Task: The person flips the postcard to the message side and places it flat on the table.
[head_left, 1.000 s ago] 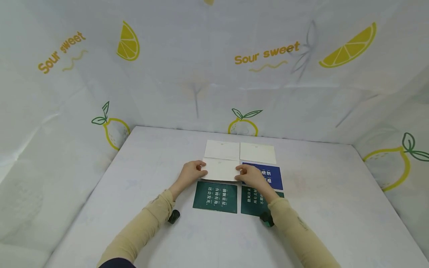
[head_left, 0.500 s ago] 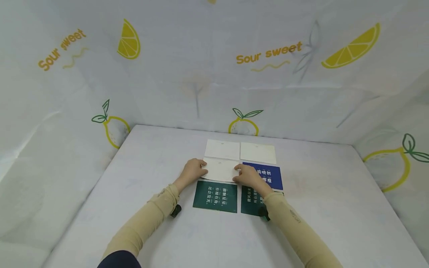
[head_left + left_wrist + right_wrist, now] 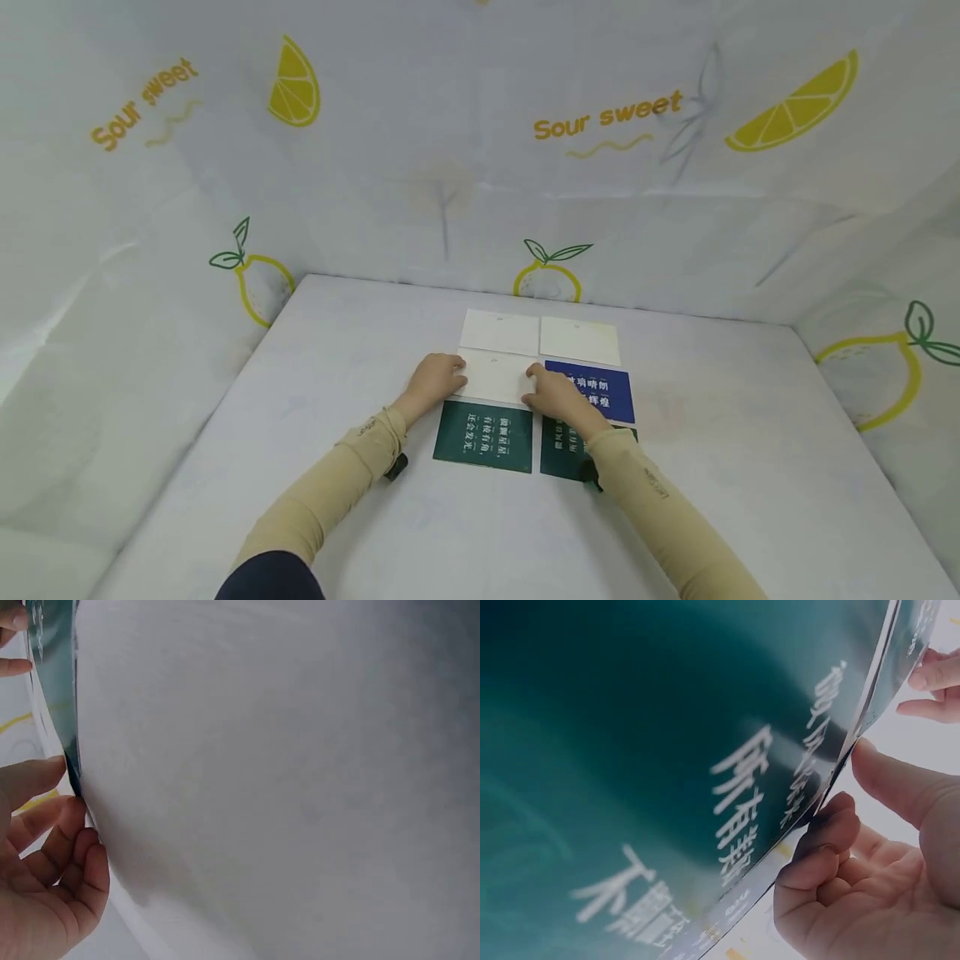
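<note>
A white card (image 3: 495, 377) lies face down on the table, framed by both hands. My left hand (image 3: 433, 383) holds its left edge with thumb and curled fingers; the left wrist view shows the thumb (image 3: 45, 774) close by that edge. At the opposite edge, my right hand (image 3: 557, 392) grips with thumb and bent fingers, overlapping a blue card (image 3: 611, 392) with white characters. Directly below the white card lies a green card (image 3: 482, 436) with white lettering. Another green card (image 3: 558, 450) sits under the right wrist, partly covered by the sleeve; its lettering fills the right wrist view.
Two more white cards, the back left one (image 3: 498, 332) and the back right one (image 3: 580, 340), lie behind in a row. All cards form two columns on the white table (image 3: 360, 333). A lemon-print white sheet (image 3: 420, 167) hangs behind it.
The white card's front edge, slightly raised a second ago, has come down flat against the table. Both hands have stayed at its edges, with the right fingers shifting a little inward.
</note>
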The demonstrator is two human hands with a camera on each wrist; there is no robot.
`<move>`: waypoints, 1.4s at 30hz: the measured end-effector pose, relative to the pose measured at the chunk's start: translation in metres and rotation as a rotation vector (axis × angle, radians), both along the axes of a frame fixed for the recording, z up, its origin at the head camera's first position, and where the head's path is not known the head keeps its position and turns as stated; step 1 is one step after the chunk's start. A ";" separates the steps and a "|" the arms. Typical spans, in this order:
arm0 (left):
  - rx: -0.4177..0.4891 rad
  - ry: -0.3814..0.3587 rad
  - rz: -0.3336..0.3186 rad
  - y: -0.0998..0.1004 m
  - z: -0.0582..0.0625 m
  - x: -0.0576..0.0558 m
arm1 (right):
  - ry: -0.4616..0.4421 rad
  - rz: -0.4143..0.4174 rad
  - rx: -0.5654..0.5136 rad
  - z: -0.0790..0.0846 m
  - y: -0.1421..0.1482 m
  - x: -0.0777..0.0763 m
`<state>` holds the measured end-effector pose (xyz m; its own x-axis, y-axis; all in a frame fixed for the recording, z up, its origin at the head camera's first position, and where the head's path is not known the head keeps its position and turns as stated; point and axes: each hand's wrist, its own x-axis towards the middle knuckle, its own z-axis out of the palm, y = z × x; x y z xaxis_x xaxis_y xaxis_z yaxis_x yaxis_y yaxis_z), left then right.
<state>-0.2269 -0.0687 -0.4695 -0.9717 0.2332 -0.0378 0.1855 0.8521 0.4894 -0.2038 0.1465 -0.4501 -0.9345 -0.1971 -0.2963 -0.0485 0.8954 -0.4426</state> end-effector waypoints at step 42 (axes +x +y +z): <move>0.605 -0.416 -0.095 0.120 0.027 0.040 | -0.047 -0.298 -0.279 0.030 0.128 0.059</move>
<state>-0.1873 0.0516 -0.4421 -0.8794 0.4130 -0.2370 -0.0584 0.4005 0.9144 -0.1448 0.2745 -0.4202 -0.9495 0.0015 -0.3137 0.2210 0.7128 -0.6657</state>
